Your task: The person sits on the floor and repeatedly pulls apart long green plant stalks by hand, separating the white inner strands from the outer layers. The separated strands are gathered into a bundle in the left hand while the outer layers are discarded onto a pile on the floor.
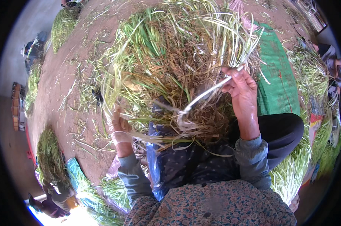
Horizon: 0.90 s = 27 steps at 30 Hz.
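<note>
A large heap of long green plants with pale stalks and brown, withered leaves [184,53] lies in front of me. My right hand [239,84] pinches a white stalk [207,93] between thumb and fingers, and it slants down toward my lap. At the left, my left hand [120,121] is closed around several pale green leaves or stalks [111,93] that rise above it; a pale wrap covers its wrist. Tangled dry roots or leaves [210,121] lie between the hands, over my dark dotted apron [198,166].
A green woven sack [277,73] lies right of the heap. Bundles of green plants [291,175] are at lower right, others [50,152] at left. Scraps litter the brown floor [63,93]. Other people [36,48] sit around the edges.
</note>
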Available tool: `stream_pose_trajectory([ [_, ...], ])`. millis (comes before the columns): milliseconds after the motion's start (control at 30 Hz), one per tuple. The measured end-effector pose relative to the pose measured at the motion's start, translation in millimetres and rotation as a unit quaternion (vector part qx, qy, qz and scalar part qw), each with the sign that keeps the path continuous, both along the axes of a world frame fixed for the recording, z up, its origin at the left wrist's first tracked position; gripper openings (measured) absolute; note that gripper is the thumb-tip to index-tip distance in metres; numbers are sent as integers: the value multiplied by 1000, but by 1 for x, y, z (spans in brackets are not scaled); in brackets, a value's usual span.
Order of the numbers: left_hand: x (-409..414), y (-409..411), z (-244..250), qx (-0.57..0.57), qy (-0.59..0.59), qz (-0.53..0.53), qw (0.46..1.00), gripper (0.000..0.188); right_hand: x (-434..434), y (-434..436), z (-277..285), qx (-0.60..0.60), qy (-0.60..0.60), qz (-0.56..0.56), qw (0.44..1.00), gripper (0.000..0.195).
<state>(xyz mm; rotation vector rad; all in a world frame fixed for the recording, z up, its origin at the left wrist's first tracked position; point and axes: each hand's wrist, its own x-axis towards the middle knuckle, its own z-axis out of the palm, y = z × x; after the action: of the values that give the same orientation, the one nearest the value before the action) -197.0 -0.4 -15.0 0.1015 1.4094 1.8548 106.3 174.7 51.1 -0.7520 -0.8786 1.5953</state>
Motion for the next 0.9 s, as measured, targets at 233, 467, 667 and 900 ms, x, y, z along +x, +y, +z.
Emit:
stream_pose_trajectory([
  [233,100,68,90,15,137,-278,951,29,-87,11,28,91,-44,152,983,16],
  [467,67,77,60,225,-181,-253,923,24,-108,-46,-77,6,-137,366,920,33],
  [667,1,57,32,306,-73,-196,929,26,-32,-86,-43,-43,-176,384,905,25],
  [900,-123,58,106,415,-27,-234,879,45,24,-94,-41,21,-339,275,900,14],
])
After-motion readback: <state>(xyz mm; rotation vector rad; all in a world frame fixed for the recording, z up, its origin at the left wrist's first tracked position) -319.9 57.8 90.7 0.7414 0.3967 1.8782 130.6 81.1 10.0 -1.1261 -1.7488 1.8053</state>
